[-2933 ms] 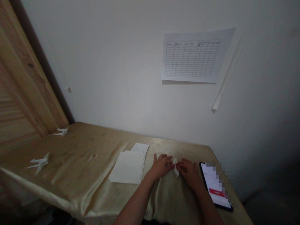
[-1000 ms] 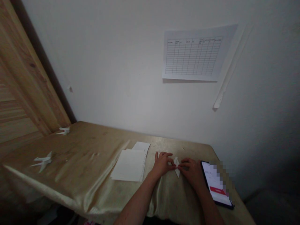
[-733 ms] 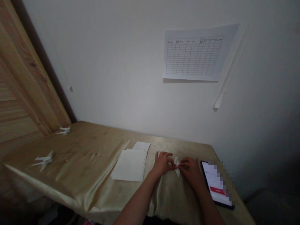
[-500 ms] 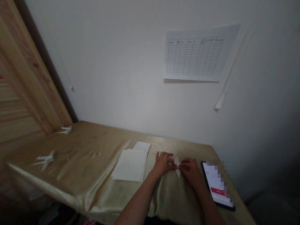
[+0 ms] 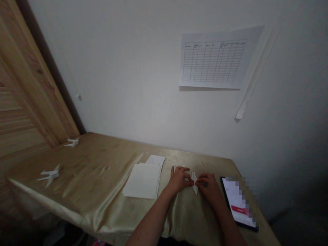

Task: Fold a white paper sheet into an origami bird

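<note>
A small white folded paper (image 5: 194,190), long and pointed at its near end, lies between my two hands over the table. My left hand (image 5: 179,178) pinches its left edge with thumb and forefinger, the other fingers raised and bent. From the other side, my right hand (image 5: 208,184) pinches the right edge, its fingertips almost meeting those of the left. The fingertips cover the paper's middle. Left of my hands lies a stack of white paper sheets (image 5: 142,181) with perforated right edges.
A phone (image 5: 237,201) with its screen lit lies right of my right hand. Two folded paper figures, a nearer one (image 5: 50,175) and a farther one (image 5: 73,142), rest at the table's left. A creased gold cloth (image 5: 107,153) covers the table. A printed chart (image 5: 212,61) hangs on the wall.
Both hands keep their pinch on the folded paper, with hardly any movement. The whole view has shifted very slightly.
</note>
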The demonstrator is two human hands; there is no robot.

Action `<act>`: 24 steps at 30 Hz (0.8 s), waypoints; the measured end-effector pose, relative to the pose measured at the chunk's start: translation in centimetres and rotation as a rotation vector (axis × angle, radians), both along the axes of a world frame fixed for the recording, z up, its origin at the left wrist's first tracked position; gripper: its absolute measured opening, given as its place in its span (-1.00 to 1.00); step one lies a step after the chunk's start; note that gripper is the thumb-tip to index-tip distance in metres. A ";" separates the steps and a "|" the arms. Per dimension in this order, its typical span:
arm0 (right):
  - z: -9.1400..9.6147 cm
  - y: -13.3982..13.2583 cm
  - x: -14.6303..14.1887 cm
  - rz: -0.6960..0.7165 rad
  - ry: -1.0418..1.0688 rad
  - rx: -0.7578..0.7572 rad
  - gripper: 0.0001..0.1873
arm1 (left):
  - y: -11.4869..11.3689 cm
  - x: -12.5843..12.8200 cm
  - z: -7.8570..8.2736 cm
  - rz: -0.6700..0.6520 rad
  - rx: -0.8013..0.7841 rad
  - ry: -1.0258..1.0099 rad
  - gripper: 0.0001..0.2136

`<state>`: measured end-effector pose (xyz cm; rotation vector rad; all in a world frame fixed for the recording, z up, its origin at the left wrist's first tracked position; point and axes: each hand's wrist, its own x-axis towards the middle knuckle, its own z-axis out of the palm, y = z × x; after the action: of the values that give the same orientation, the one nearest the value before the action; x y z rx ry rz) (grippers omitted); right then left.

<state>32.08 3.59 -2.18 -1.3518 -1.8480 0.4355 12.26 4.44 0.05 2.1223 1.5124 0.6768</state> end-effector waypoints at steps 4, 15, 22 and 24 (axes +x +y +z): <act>0.0 0.0 0.0 -0.019 0.054 -0.008 -0.82 | 0.0 0.1 0.0 0.013 -0.003 -0.002 -0.91; -1.3 0.5 0.2 -0.066 -0.041 0.012 -0.67 | -0.1 0.3 0.2 0.072 0.038 0.030 -0.75; -1.1 0.3 0.0 -0.061 -0.077 0.000 -0.71 | 0.5 0.2 -0.5 0.103 0.052 0.094 -0.54; -1.0 0.3 -0.1 -0.066 -0.067 -0.004 -0.72 | 0.5 0.3 -0.5 0.091 0.044 0.094 -0.59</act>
<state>32.01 3.85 -3.23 -1.4416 -1.8516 0.3631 12.56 4.96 -0.45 2.1560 1.6672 0.6551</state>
